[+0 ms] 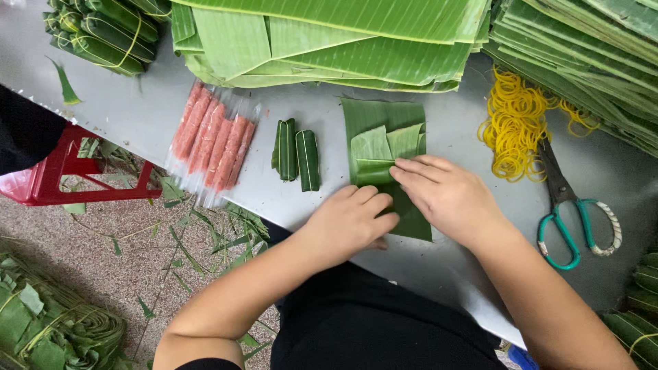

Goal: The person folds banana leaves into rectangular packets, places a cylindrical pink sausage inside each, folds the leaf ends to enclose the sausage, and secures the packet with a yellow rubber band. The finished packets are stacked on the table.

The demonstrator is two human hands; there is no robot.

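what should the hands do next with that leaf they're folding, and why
Probably roll the fold onward, away from the body. Both hands, left hand and right hand, press on the flat green banana leaf sheet, whose near part is only half folded while its far end lies open on the grey table. Two finished small green leaf rolls beside it show the tight shape.

I have both forearms angled in from the bottom; my left hand (pixel 349 223) curls, my right hand (pixel 445 195) lies flat, fingers extended at centre frame.
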